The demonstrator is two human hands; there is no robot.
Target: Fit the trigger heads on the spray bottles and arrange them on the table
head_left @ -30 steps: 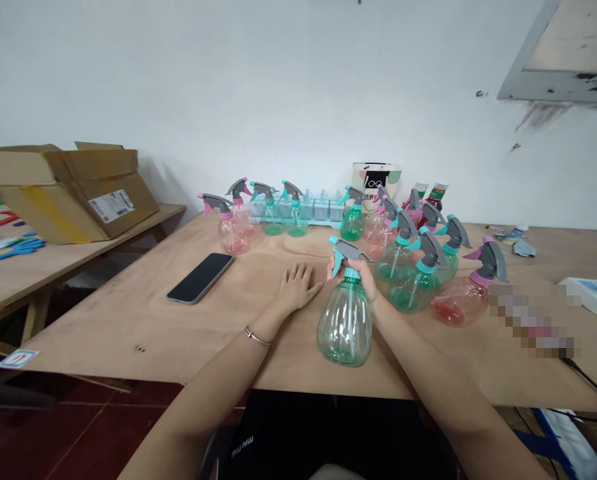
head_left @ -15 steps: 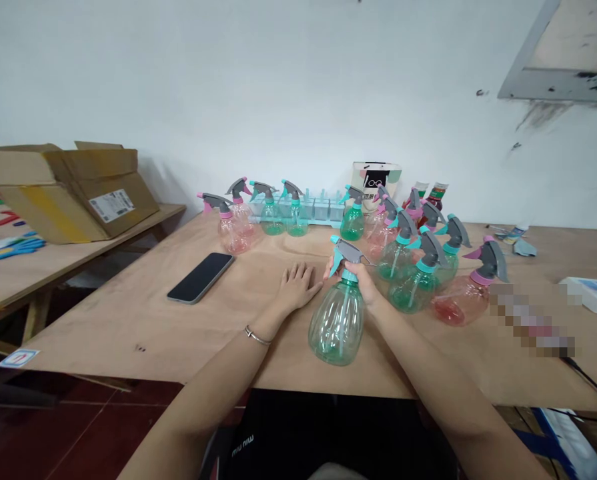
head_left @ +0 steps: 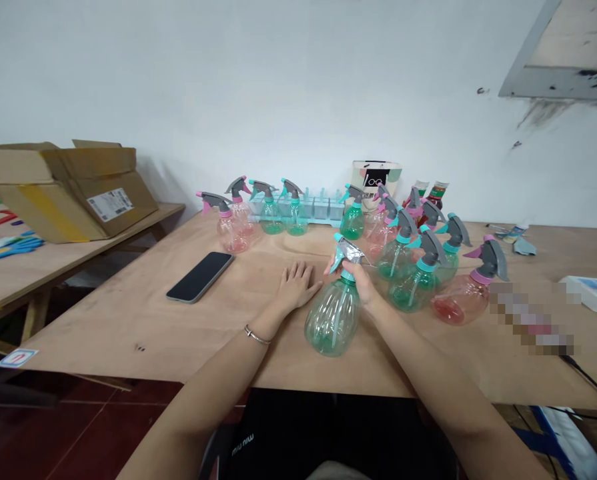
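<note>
My right hand (head_left: 359,280) is closed round the neck of a green see-through spray bottle (head_left: 331,320). The bottle has a grey head and a turquoise trigger, and it leans with its base towards the left. Whether its base touches the table I cannot tell. My left hand (head_left: 295,285) lies flat on the wooden table (head_left: 143,313), fingers spread, just left of the held bottle. Several more green spray bottles (head_left: 412,290) and a pink spray bottle (head_left: 461,300) stand to the right of my right hand.
A black phone (head_left: 201,277) lies at the left. Behind it stand pink bottles (head_left: 227,233), green bottles (head_left: 272,217) and a pale blue rack (head_left: 321,210). A patterned box (head_left: 377,175) stands by the wall. A cardboard box (head_left: 98,193) sits on the left table.
The spray bottle in my right hand has tilted, its base swinging slightly left and up. My left hand stays flat in the same place.
</note>
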